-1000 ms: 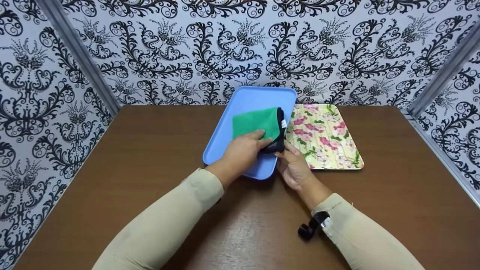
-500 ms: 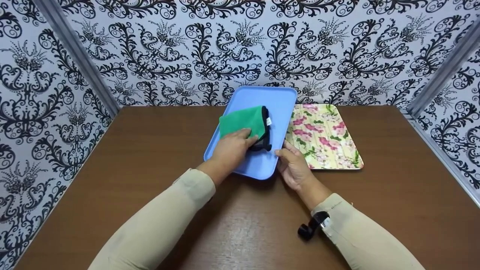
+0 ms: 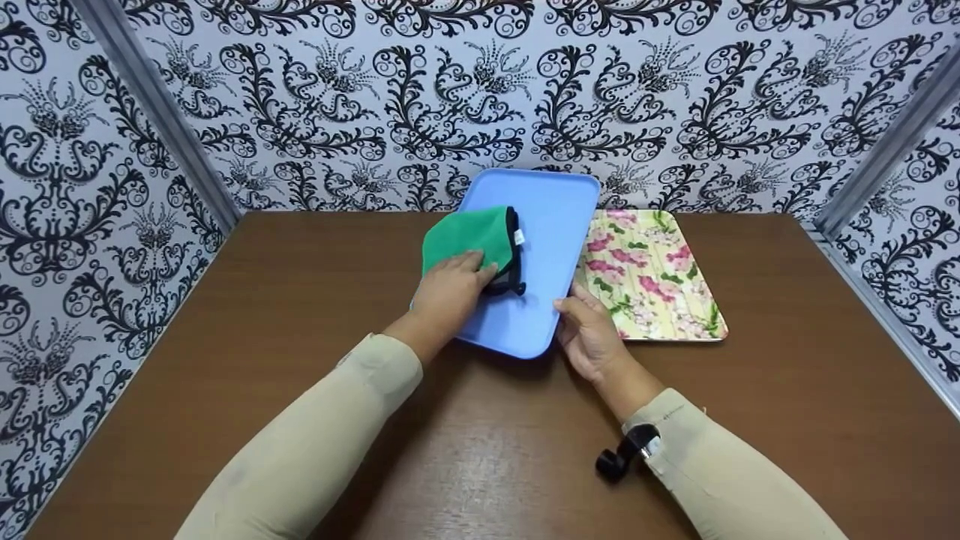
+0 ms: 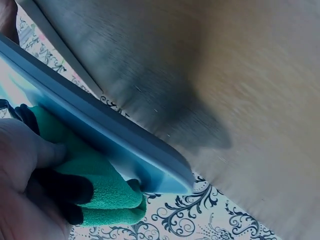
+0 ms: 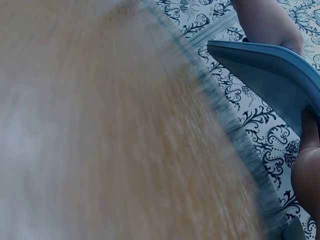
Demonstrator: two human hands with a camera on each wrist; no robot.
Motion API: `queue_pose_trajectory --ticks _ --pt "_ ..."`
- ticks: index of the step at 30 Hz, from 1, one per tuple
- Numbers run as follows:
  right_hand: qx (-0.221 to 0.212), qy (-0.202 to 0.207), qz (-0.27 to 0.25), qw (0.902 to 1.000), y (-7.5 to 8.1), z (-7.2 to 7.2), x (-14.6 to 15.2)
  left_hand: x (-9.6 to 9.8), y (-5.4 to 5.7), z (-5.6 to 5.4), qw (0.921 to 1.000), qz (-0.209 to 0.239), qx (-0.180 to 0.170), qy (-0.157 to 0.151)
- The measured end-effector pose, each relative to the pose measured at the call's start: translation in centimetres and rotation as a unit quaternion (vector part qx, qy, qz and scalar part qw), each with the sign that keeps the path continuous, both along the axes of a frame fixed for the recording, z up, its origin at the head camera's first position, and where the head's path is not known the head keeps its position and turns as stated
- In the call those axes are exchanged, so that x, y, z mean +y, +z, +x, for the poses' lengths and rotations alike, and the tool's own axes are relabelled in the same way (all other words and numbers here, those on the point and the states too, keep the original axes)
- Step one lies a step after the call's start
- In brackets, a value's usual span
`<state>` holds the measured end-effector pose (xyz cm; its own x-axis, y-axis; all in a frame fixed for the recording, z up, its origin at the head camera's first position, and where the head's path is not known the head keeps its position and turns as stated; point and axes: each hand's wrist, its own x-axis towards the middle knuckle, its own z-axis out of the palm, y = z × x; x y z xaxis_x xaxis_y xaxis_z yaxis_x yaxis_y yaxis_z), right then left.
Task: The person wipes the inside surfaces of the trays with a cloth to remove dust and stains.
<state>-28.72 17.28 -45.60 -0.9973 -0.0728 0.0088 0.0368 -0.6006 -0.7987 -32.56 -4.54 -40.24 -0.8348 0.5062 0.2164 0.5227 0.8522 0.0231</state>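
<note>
A light-blue tray (image 3: 551,232) is held tilted above the brown table in the head view. The right hand (image 3: 592,341) grips its lower right edge, thumb on top. In the right wrist view, fingers (image 5: 309,132) of that hand reach under the tray's underside (image 5: 265,82). On the tray's left side lies a folded green cloth (image 3: 469,231) with a black hem and a small white tag. The left hand (image 3: 448,296) holds this cloth against the tray's surface. Seen from the left wrist, the cloth (image 4: 110,185) is bunched between thumb and fingers and hangs past the tray's rim (image 4: 125,137).
A flower-patterned tray (image 3: 652,277) lies on the table to the right, partly behind the blue tray. The brown table (image 3: 480,465) ends at a wall (image 3: 337,105) with black scroll patterns. A black strap device (image 3: 626,454) sits on the right wrist.
The left hand has slid the green cloth leftward across the blue tray, from its right edge to its left. The tray has tilted slightly more; the right hand keeps its place.
</note>
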Motion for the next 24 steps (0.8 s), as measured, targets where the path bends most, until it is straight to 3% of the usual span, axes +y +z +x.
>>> queue_pose_trajectory --ticks 14,24 --pt "0.011 -0.013 -0.013 0.9998 -0.07 -0.13 0.01 -0.98 -0.58 -0.83 0.9967 0.036 -0.014 0.072" --pt "0.012 -0.018 -0.009 0.9997 0.09 0.09 0.03 -0.71 -0.48 -0.88 0.9856 0.106 -0.062 0.116"
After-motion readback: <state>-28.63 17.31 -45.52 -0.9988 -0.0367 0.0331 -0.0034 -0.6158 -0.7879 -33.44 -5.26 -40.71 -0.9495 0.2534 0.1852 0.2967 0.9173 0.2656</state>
